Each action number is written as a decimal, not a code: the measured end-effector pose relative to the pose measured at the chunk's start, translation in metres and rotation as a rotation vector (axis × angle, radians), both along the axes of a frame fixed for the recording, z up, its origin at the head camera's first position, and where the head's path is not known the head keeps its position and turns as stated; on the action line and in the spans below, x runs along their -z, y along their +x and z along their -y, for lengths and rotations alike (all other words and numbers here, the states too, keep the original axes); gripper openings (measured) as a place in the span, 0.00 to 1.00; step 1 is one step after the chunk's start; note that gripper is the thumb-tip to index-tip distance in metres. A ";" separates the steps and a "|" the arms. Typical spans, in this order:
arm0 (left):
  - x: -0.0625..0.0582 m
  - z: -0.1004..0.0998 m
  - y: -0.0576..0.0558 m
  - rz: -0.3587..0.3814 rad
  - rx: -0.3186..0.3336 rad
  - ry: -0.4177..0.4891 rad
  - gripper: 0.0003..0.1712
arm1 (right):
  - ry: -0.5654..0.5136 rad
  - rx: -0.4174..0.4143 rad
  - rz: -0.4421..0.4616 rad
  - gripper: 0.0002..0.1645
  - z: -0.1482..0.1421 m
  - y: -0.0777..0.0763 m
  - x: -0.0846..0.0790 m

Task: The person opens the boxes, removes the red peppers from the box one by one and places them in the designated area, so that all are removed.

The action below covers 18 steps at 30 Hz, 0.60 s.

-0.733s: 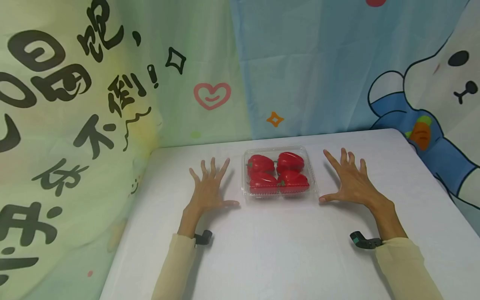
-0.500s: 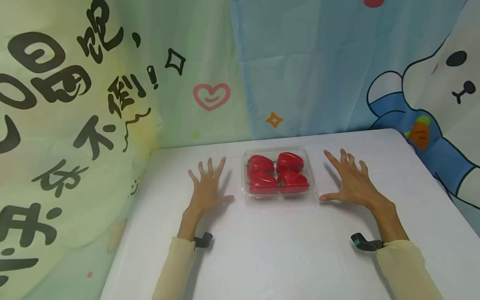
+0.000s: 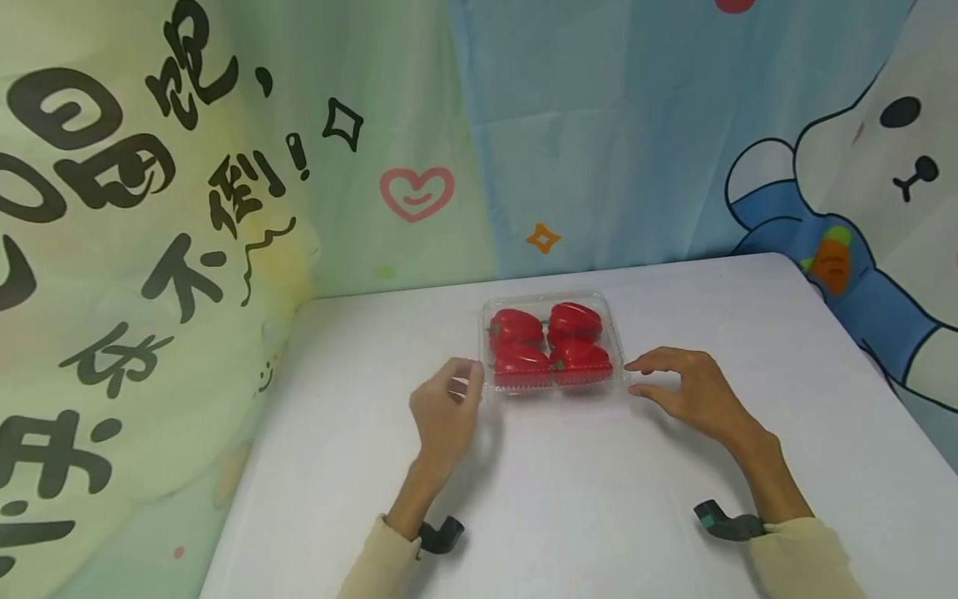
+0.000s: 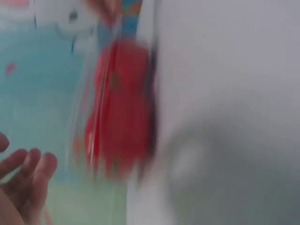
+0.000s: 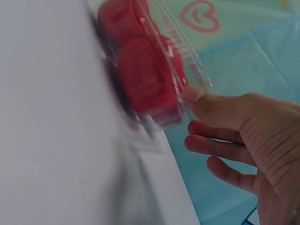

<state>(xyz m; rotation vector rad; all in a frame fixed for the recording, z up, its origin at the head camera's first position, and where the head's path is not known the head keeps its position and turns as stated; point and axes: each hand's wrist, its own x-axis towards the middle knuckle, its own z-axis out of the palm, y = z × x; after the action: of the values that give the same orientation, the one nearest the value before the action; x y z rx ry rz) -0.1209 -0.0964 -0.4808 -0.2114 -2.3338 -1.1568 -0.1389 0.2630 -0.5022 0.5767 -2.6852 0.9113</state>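
In the head view a clear plastic clamshell box (image 3: 620,333) holds several red bell peppers (image 3: 575,323) and stands on the white table. My left hand (image 3: 446,411) is at the box's left front corner, fingers loosely bent and fingertips close to the rim. At the right front corner is my right hand (image 3: 692,394), its thumb and forefinger reaching to the edge with a gap between them. The right wrist view shows the thumb (image 5: 193,95) overlapping the lid's rim, with the other fingers below it. The left wrist view has the fingers (image 4: 44,171) beside the blurred box.
The white tabletop (image 3: 569,499) spreads out around the box. Behind it hangs a printed cloth backdrop (image 3: 554,150) with dark characters, a heart and a cartoon bear. A black wrist camera (image 3: 441,535) sits on the left wrist, another camera (image 3: 726,522) on the right.
Both hands had fingers spread wide on either side of the box. The left hand has moved right to the box corner and bent its fingers; the right has drawn thumb and forefinger closer together.
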 end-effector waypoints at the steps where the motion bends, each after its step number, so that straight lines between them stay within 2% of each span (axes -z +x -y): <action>1: 0.002 -0.012 0.007 0.029 0.049 0.012 0.09 | 0.004 -0.014 -0.008 0.20 0.002 0.000 0.001; 3: 0.008 -0.037 0.021 0.128 0.183 0.052 0.10 | 0.012 -0.033 -0.018 0.19 0.006 -0.001 0.001; 5: 0.017 -0.062 0.031 0.274 0.348 0.136 0.10 | 0.034 -0.037 -0.029 0.18 0.009 -0.001 0.001; 7: 0.027 -0.087 0.037 0.451 0.496 0.282 0.11 | 0.062 -0.037 -0.043 0.17 0.012 -0.001 -0.001; 9: 0.036 -0.109 0.037 0.605 0.570 0.462 0.13 | 0.103 -0.033 -0.074 0.17 0.014 0.000 -0.002; 11: 0.046 -0.128 0.033 0.689 0.575 0.627 0.14 | 0.156 -0.037 -0.129 0.17 0.016 0.001 -0.003; 13: 0.053 -0.145 0.028 0.709 0.543 0.752 0.15 | 0.204 -0.040 -0.201 0.18 0.017 0.003 -0.003; 15: 0.058 -0.158 0.022 0.681 0.494 0.840 0.16 | 0.235 -0.050 -0.274 0.19 0.017 0.005 -0.001; 18: 0.063 -0.172 0.014 0.617 0.433 0.917 0.16 | 0.248 -0.053 -0.351 0.21 0.015 0.007 0.004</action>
<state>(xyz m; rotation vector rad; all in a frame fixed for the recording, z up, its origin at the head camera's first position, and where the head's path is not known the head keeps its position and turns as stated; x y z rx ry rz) -0.1067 0.0760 -0.5442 -0.0114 -1.9643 -2.6723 -0.1319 0.2477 -0.5057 0.7817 -2.4820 0.4382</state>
